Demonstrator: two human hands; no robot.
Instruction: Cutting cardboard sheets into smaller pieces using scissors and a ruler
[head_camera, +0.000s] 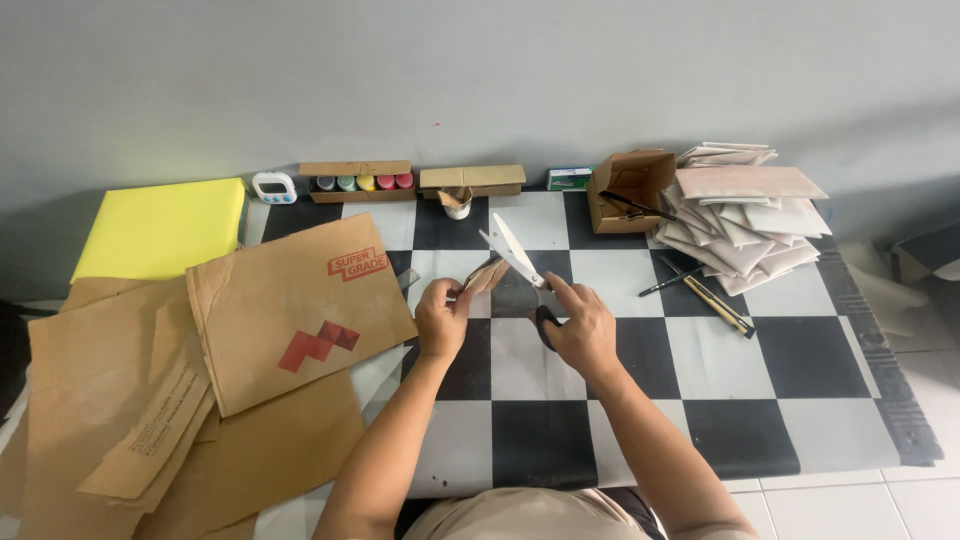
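While right hand (585, 330) grips open scissors (518, 258) and left hand (442, 318) pinches small brown paper piece (486, 274) above checkered table (800, 380), cut looks just starting. Folded pale stack (745, 215) far right likely finished; brown paper sacks (290, 310) with red square marks left, yellow block (160, 228) behind, open carton (630, 188) by wall.

1. Single view, worn on the head, looking forward and steeply down over the checkered table (640, 400).
2. Faces the grey wall (480, 70) at 12 o'clock; table edge and own torso at 6 o'clock.
3. Near: forearms fill the lower centre, table sides reach 3 and 9 o'clock.
4. No second view to overlap.
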